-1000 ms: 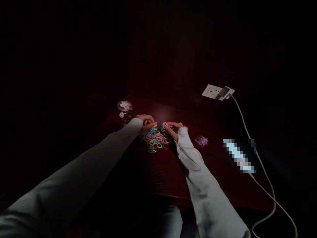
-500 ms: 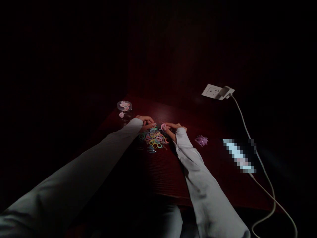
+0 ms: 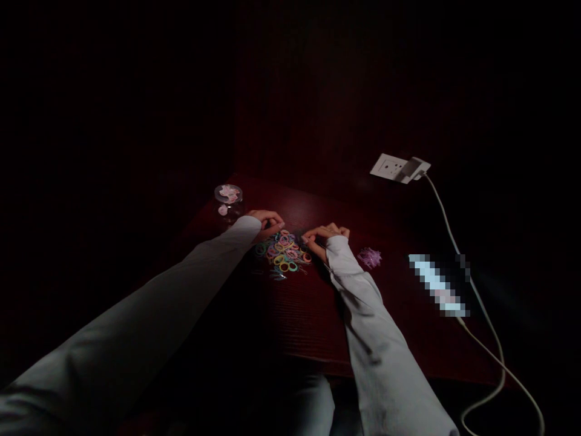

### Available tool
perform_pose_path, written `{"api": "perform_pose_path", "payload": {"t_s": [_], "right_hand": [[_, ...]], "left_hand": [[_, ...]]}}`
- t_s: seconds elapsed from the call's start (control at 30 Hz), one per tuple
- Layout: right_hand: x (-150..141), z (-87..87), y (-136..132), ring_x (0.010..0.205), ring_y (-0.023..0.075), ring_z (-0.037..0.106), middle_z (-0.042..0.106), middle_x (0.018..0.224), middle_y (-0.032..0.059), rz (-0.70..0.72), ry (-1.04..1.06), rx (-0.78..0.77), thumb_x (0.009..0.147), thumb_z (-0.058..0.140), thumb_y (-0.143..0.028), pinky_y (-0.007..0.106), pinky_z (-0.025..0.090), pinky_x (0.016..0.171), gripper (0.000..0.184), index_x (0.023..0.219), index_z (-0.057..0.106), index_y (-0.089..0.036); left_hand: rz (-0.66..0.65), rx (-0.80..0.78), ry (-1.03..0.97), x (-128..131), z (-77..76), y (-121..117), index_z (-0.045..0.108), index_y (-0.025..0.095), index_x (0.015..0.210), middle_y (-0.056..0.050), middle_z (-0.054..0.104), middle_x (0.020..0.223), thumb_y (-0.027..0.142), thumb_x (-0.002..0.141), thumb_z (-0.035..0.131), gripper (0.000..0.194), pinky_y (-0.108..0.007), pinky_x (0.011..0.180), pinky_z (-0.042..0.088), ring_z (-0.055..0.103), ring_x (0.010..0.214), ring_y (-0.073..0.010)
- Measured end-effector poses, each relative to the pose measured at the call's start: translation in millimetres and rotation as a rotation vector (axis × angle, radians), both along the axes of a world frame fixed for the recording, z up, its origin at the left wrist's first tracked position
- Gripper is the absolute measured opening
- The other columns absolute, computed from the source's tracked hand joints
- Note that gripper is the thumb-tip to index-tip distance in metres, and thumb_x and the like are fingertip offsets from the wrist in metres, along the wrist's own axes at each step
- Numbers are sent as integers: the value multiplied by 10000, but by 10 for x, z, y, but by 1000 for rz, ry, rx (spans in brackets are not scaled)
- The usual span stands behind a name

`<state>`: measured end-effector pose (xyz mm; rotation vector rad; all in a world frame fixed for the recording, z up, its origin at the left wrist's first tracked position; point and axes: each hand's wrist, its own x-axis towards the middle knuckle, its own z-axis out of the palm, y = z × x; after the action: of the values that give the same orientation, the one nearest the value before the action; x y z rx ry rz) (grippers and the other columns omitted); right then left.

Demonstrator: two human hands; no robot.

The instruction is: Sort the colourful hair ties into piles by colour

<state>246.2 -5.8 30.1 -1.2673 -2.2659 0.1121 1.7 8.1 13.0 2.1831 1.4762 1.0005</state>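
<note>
Colorful hair ties (image 3: 285, 253) lie heaped on the dark red table (image 3: 308, 330), near the fingers of the left hand (image 3: 267, 224) and right hand (image 3: 323, 236). Both hands' fingers curl narrowly; whether they grip anything cannot be told. A purple bundle (image 3: 370, 258) lies to the right, a lidded clear jar (image 3: 229, 204) left.

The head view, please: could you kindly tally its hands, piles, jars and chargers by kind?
Hands: 2 (left hand, right hand)
Piles: 2 (multicoloured pile, purple pile)
Jar: 1
Charger: 1
Total: 6
</note>
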Motion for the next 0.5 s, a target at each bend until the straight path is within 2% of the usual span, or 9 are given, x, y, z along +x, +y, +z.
{"api": "perform_pose_path", "payload": {"t_s": [0.1, 0.2, 0.33, 0.5], "right_hand": [[57, 34, -42, 892, 207, 585, 726, 772, -15, 108, -32, -37, 945, 645, -436, 409, 294, 922, 186, 923, 775, -305], [116, 22, -58, 838, 193, 582, 722, 751, -24, 156, -53, -77, 900, 702, -422, 389, 283, 904, 144, 911, 761, -291], [155, -37, -58, 874, 187, 601, 722, 754, -42, 208, -59, -120, 858, 740, -398, 372, 275, 912, 112, 889, 747, -290], [20, -76, -154, 822, 170, 596, 721, 762, -47, 305, -41, -164, 840, 770, -359, 366, 297, 912, 107, 910, 760, -278]], "left_hand": [[-107, 31, 60, -10, 7, -36, 758, 235, 996, 24, 669, 781, 441, 843, 634, 285, -233, 618, 368, 514, 664, -116], [-204, 53, 192, -12, -7, -68, 738, 277, 1071, 35, 675, 812, 465, 792, 720, 336, -248, 745, 410, 587, 775, -144], [-192, 65, 286, -10, -36, -69, 728, 297, 1086, 27, 696, 857, 464, 798, 731, 334, -274, 825, 405, 622, 884, -177], [-190, 67, 275, -17, -37, -31, 725, 287, 1091, 35, 636, 759, 436, 861, 656, 283, -270, 784, 412, 601, 792, -162]]}}
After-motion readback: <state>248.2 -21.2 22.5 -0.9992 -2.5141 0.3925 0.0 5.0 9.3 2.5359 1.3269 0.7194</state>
